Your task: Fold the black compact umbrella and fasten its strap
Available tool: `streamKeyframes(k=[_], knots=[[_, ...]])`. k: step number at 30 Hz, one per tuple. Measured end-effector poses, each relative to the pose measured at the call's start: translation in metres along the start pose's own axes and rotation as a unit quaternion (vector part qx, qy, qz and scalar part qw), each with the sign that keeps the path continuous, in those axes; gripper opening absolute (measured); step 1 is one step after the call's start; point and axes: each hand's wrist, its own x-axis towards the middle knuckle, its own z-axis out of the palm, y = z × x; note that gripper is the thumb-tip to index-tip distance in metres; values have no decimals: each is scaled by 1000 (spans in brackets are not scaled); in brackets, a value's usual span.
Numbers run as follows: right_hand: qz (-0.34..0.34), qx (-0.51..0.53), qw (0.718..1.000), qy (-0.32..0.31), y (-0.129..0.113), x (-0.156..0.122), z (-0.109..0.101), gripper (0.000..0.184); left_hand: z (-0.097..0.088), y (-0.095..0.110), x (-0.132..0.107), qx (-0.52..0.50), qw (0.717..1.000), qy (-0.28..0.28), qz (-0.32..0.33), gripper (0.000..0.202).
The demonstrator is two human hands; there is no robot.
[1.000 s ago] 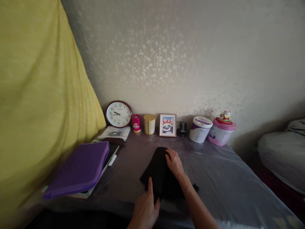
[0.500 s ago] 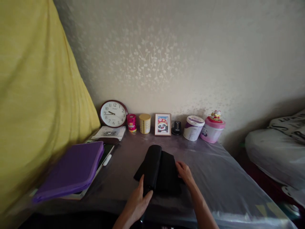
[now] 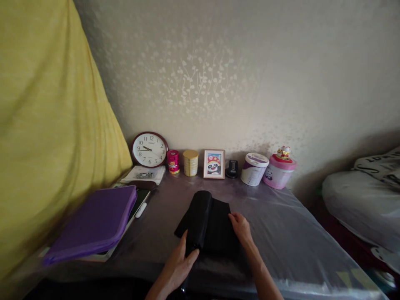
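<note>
A black folded cloth (image 3: 204, 223) lies in the middle of the plastic-covered table (image 3: 281, 237). My left hand (image 3: 179, 266) rests at its near left end, thumb up along the fold and fingers against the fabric. My right hand (image 3: 241, 228) lies flat on the cloth's right edge, fingers stretched out. The left part of the cloth is doubled into a thicker roll.
Along the wall stand a round clock (image 3: 149, 149), a red tin (image 3: 173, 161), a yellow tin (image 3: 190, 162), a panda picture frame (image 3: 214, 164), a white tub (image 3: 253, 168) and a pink tub (image 3: 279, 171). A purple case (image 3: 93, 223) lies left. Bedding (image 3: 362, 204) sits right.
My right hand slid from the top middle of the cloth to its right edge. The cloth now lies folded over with a thick left side. The view shifted slightly.
</note>
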Motion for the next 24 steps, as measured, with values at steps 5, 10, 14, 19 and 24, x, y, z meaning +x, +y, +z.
streamKeyframes(k=[5,10,14,19,24], knots=[[-15,19,1000,1,-9,5,0,31,3,-3,2,50,999,9,-10,71],[-23,37,999,-7,-15,7,0,32,6,-2,2,85,996,14,-21,71],[-28,102,994,-7,-25,10,2,39,7,2,0,116,993,14,-19,71],[-13,208,977,-32,-51,18,4,48,8,4,0,145,989,16,-22,70],[-14,198,978,-58,-80,20,14,49,11,4,0,184,983,20,-16,71]])
